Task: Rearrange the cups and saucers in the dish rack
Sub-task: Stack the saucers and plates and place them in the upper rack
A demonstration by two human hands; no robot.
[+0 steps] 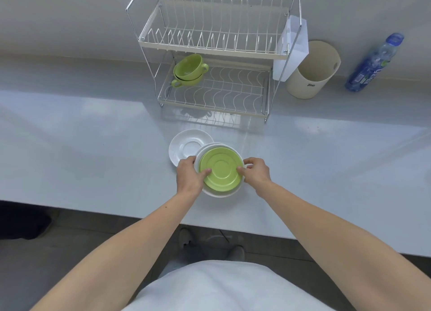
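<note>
A green saucer (221,169) lies on top of a white saucer stack (218,194) near the counter's front edge. My left hand (189,174) grips the stack's left rim, thumb on the green saucer. My right hand (255,172) grips the right rim, thumb on the green saucer too. Another white saucer (186,146) lies flat on the counter, partly under the stack. Two green cups (190,69), one nested in the other, sit at the left of the lower shelf of the white wire dish rack (217,52). The rack's upper shelf holds nothing.
A beige cylindrical container (312,73) stands right of the rack, with a white holder (291,47) hung on the rack's right side. A blue-labelled plastic bottle (373,63) stands further right. The counter's front edge (233,226) runs just below my hands.
</note>
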